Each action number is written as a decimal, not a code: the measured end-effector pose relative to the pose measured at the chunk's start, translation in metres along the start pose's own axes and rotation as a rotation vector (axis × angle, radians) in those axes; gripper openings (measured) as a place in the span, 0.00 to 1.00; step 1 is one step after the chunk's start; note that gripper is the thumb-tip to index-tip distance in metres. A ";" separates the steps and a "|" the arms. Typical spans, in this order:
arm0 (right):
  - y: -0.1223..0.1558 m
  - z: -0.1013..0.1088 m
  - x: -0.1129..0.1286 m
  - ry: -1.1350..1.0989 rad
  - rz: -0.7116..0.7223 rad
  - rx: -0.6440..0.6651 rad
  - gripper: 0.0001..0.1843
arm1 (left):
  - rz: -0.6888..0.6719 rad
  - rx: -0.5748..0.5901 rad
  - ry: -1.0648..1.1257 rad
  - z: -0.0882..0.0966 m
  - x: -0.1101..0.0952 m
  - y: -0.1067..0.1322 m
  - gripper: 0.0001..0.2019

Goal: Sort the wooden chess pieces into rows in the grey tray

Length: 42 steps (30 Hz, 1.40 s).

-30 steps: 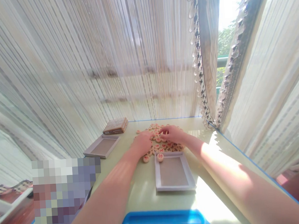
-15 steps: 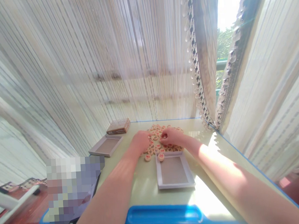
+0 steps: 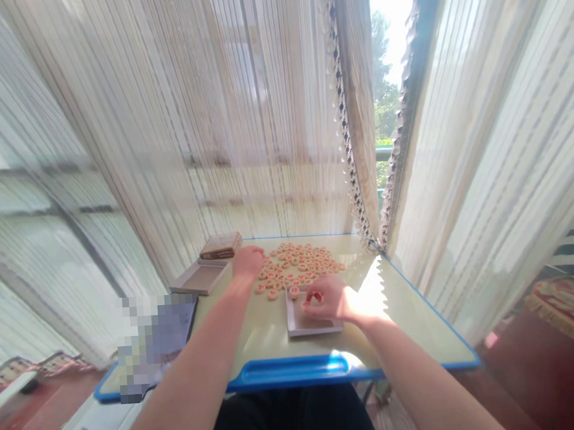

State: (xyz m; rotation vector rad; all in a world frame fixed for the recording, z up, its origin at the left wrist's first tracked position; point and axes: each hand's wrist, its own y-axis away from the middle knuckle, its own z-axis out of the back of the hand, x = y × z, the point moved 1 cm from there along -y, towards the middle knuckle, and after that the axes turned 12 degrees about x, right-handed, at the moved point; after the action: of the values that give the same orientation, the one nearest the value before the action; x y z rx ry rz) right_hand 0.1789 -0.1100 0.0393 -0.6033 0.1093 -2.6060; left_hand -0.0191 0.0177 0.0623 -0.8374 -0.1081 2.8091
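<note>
Many round wooden Chinese chess pieces [image 3: 302, 261] with red and dark characters lie spread over the pale table. My right hand [image 3: 328, 299] is over the shallow open box tray [image 3: 315, 332] near me, its thumb and fingers pinched on a Chinese chess piece. Beside its fingers, another piece [image 3: 294, 292] rests in the tray's far left corner. My left hand [image 3: 248, 261] is at the left edge of the spread pieces, fingers curled. Whatever it may hold is hidden.
A second shallow tray [image 3: 200, 277] and a brown box [image 3: 221, 245] stand at the back left. A dark tablet-like device [image 3: 179, 322], partly pixelated, lies at the left edge. The table has a blue rim [image 3: 296, 368]; string curtains [image 3: 281, 111] hang behind it.
My right hand has moved from the pieces toward me, over the tray, with a piece in its fingers. My left hand has drawn back left from the pieces. The view has shifted.
</note>
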 end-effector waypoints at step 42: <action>-0.021 -0.026 -0.015 0.016 0.107 0.012 0.10 | -0.482 -0.002 -0.134 -0.056 -0.001 0.053 0.16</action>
State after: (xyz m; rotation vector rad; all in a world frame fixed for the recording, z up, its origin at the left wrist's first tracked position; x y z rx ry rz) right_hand 0.1712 -0.0852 0.0131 -0.5569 0.1281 -2.5065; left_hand 0.0031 -0.0340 0.0093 -0.5333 -0.2914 2.4037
